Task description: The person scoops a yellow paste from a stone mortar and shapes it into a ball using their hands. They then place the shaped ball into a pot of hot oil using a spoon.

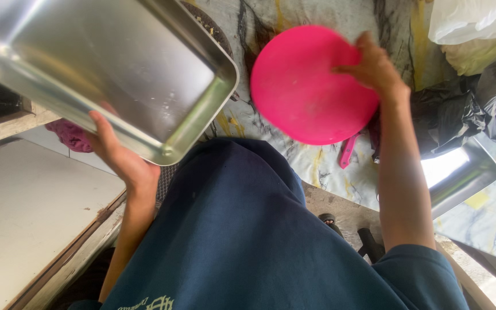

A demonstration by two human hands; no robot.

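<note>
My left hand (119,158) grips the near edge of a large, shiny rectangular metal tray (110,63), held tilted at the upper left. My right hand (374,66) holds a round bright pink plate (305,86) by its right rim, above a marbled white, black and yellow countertop (317,161). The plate is slightly blurred. My dark blue shirt fills the lower middle of the view.
A second metal tray (460,172) lies on the counter at the right, catching bright light. A pink handle (347,150) pokes out under the plate. Black and white plastic bags (472,74) sit at the upper right. A pale board surface (24,212) lies lower left, with purple cloth (70,136) near it.
</note>
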